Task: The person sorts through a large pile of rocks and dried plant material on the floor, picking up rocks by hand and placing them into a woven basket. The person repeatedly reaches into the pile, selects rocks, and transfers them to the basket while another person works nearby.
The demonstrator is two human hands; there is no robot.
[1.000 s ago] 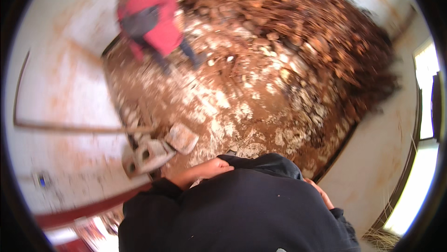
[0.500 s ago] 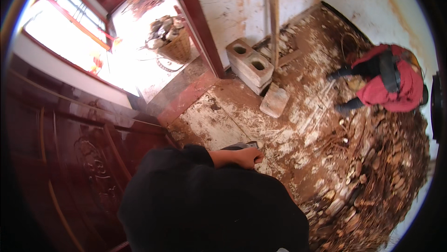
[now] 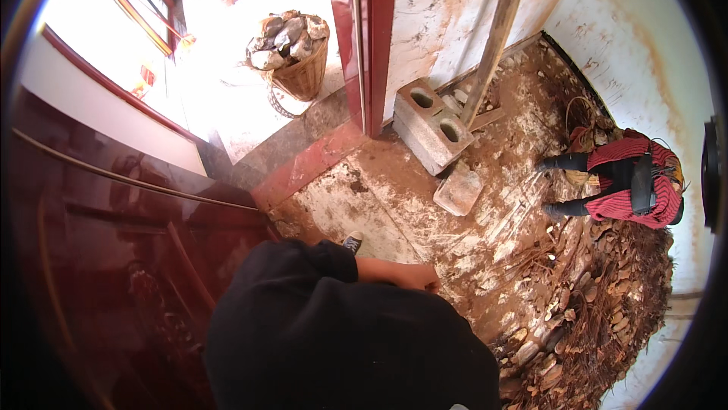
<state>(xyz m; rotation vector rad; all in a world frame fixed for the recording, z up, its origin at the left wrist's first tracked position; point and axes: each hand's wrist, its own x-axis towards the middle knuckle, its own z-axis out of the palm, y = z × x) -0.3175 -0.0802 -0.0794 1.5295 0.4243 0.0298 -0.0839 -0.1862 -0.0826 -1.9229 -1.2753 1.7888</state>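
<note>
My left hand [image 3: 422, 278] is held in front of my body, its bare forearm coming out of a black sleeve [image 3: 326, 262]. The fingers look curled in, and whatever they may hold is hidden below the hand. My right hand does not show. Beneath the left forearm, the tip of a dark shoe [image 3: 353, 243] rests on the dirt-smeared floor [image 3: 364, 213]. Nothing visible touches the left hand.
At right, a person in red [image 3: 633, 183] bends beside piled firewood [image 3: 599, 311]. Hollow concrete blocks [image 3: 432, 126] and a flat block [image 3: 459, 189] stand by a wooden post [image 3: 497, 39]. Past the door frame [image 3: 379, 46] sits a loaded wicker basket [image 3: 303, 76]. A dark-red door [image 3: 144, 236] is at left.
The view has shifted, so doorway, basket and blocks sit further right and the blocks lower. My left hand remains before my body, slightly lower in view. The other person stays bent over.
</note>
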